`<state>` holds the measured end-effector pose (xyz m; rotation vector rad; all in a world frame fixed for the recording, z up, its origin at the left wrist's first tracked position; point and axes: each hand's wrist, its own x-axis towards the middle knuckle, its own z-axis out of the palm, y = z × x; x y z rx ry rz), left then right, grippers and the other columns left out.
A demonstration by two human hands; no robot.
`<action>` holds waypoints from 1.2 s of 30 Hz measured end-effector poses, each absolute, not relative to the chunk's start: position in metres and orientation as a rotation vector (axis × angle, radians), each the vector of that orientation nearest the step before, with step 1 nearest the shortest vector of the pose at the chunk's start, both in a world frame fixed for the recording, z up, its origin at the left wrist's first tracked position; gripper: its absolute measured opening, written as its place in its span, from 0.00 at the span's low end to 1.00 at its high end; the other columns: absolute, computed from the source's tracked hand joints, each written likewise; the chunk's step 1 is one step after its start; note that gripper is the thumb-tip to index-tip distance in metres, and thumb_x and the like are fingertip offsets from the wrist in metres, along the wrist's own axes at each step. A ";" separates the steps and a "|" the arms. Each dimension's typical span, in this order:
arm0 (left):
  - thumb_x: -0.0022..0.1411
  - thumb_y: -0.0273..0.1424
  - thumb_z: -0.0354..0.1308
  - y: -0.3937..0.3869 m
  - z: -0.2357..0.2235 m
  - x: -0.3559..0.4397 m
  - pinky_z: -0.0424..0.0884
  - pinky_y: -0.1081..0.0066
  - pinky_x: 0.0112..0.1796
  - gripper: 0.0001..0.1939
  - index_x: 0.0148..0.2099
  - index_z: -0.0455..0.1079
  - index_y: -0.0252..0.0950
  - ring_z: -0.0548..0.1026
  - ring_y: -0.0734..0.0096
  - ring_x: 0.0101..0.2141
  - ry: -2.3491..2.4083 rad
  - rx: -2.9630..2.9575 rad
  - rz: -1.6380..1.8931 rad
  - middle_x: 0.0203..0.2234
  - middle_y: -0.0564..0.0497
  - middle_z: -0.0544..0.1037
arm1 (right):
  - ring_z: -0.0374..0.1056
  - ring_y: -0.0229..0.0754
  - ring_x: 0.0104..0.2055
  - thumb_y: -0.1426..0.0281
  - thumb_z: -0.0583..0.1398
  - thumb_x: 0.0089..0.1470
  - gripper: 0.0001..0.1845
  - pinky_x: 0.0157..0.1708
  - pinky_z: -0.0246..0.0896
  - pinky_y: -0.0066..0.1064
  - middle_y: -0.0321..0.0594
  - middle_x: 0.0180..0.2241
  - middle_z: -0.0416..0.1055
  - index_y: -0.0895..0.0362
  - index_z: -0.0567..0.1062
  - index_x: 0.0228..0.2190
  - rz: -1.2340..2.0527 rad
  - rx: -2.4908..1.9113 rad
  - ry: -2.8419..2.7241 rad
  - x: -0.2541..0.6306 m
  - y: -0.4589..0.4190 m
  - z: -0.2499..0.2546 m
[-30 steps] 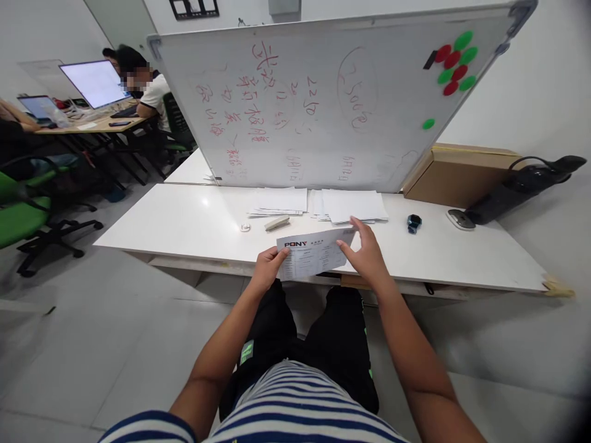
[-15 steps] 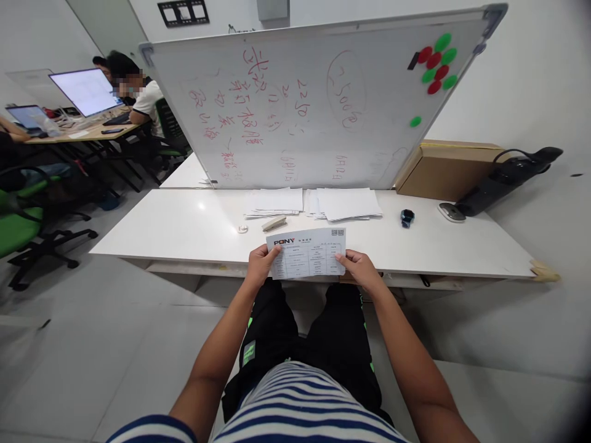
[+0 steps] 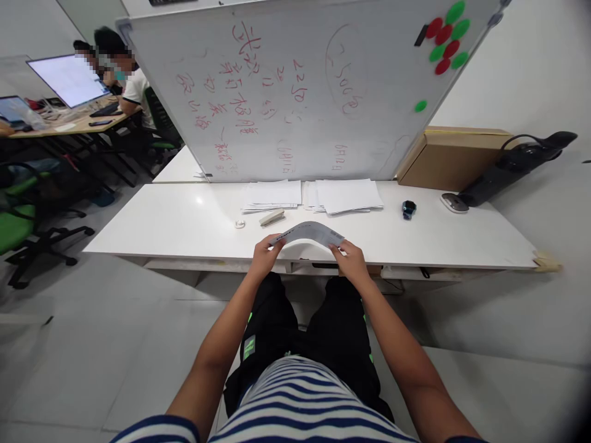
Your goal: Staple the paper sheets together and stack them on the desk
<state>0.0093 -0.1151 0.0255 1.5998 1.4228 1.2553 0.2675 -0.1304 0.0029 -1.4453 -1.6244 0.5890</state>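
Observation:
A printed sheet of paper (image 3: 307, 231) is bowed upward in an arch above the front edge of the white desk (image 3: 184, 227). My left hand (image 3: 265, 257) pinches its left end, thumb on top. At the right end, my right hand (image 3: 349, 258) grips it the same way. Just beyond the sheet lie a beige stapler (image 3: 272, 217) and a small white item (image 3: 239, 224) that I cannot identify. Farther back rest two stacks of paper, a left stack (image 3: 272, 194) and a right stack (image 3: 349, 195).
A whiteboard (image 3: 295, 111) with red writing stands along the desk's back. To the right are a dark watch (image 3: 409, 210), a mouse (image 3: 455, 202), a cardboard box (image 3: 455, 159) and a black bottle (image 3: 517, 169). People sit at another desk (image 3: 69, 127) at far left.
The sheet has gone from nearly flat and facing me to an upward arch seen nearly edge-on. My right hand shifted its hold earlier and now grips the right end.

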 end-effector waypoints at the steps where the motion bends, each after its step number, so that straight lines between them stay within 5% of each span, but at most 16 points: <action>1: 0.57 0.43 0.58 -0.112 0.019 0.009 0.71 0.65 0.42 0.17 0.41 0.76 0.36 0.76 0.61 0.40 1.447 1.578 1.200 0.36 0.48 0.80 | 0.68 0.44 0.34 0.59 0.54 0.56 0.16 0.35 0.61 0.33 0.42 0.32 0.75 0.55 0.77 0.30 0.602 -1.471 -1.632 0.266 -0.129 -0.001; 12: 0.56 0.46 0.58 -0.098 -0.012 0.010 0.69 0.59 0.48 0.22 0.44 0.76 0.34 0.74 0.54 0.47 1.544 1.452 1.057 0.43 0.45 0.79 | 0.68 0.45 0.31 0.51 0.51 0.57 0.25 0.31 0.60 0.32 0.40 0.28 0.74 0.57 0.76 0.28 0.761 -1.528 -1.619 0.264 -0.124 -0.019; 17: 0.55 0.46 0.59 -0.091 -0.025 0.006 0.67 0.58 0.51 0.22 0.45 0.76 0.35 0.73 0.55 0.49 1.469 1.376 1.099 0.45 0.46 0.78 | 0.70 0.47 0.43 0.54 0.39 0.62 0.31 0.44 0.62 0.37 0.47 0.41 0.75 0.58 0.74 0.44 0.635 -1.601 -1.467 0.281 -0.073 -0.013; 20: 0.54 0.46 0.60 -0.092 -0.026 0.002 0.66 0.57 0.52 0.22 0.45 0.75 0.36 0.73 0.55 0.49 1.444 1.393 1.090 0.46 0.47 0.78 | 0.59 0.51 0.57 0.59 0.48 0.60 0.27 0.53 0.55 0.43 0.52 0.57 0.62 0.59 0.64 0.56 0.275 -1.749 -1.708 0.294 -0.025 -0.008; 23: 0.55 0.45 0.60 -0.094 -0.024 0.001 0.67 0.57 0.52 0.21 0.45 0.76 0.37 0.74 0.56 0.49 1.457 1.424 1.103 0.45 0.47 0.78 | 0.49 0.54 0.63 0.66 0.53 0.57 0.28 0.56 0.47 0.47 0.51 0.62 0.55 0.58 0.61 0.58 0.051 -1.847 -2.098 0.302 0.011 -0.006; 28: 0.57 0.43 0.59 -0.095 -0.023 0.002 0.69 0.56 0.49 0.18 0.46 0.76 0.39 0.74 0.56 0.48 1.489 1.491 1.077 0.45 0.49 0.78 | 0.66 0.49 0.47 0.76 0.48 0.57 0.20 0.45 0.51 0.37 0.52 0.46 0.72 0.61 0.70 0.49 -0.088 -1.864 -2.334 0.305 0.023 -0.008; 36: 0.57 0.43 0.58 -0.095 -0.023 0.002 0.69 0.57 0.50 0.18 0.45 0.76 0.39 0.74 0.57 0.48 1.488 1.501 1.066 0.45 0.49 0.78 | 0.66 0.48 0.38 0.64 0.48 0.61 0.19 0.35 0.49 0.34 0.52 0.35 0.73 0.61 0.74 0.36 -0.072 -1.883 -2.341 0.305 0.026 0.006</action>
